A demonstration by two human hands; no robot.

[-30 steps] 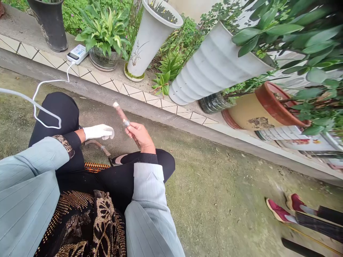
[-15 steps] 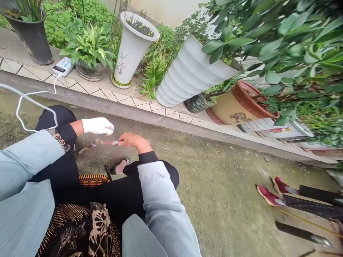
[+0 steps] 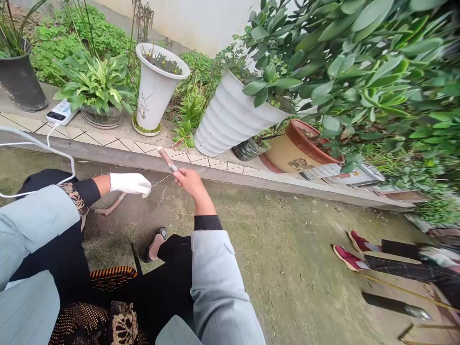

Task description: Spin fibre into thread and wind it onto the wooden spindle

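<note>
My left hand (image 3: 131,184) wears a white glove, and its fingers are closed at one end of a thin wire (image 3: 161,180). This wire stretches up to my right hand. A bent brown stick (image 3: 114,205) shows below the glove; its upper end is hidden behind it, so whether the hand grips it too I cannot tell. My bare right hand (image 3: 189,181) is wrapped around a short wooden stick (image 3: 165,157), which tilts up and left with a pale tip. Silvery wire is wound round this stick just above my fingers.
A tiled ledge (image 3: 143,147) holds several potted plants, including a white ribbed pot (image 3: 233,115) and a tan pot (image 3: 298,151). A white power bank (image 3: 62,113) with a cable lies there. Another person's red shoes (image 3: 347,258) are at right. An orange-black woven seat edge (image 3: 113,277) shows between my legs.
My right hand has lifted and turned the short stick from nearly level to pointing up. The wire now shows taut between my hands. The view has shifted a little.
</note>
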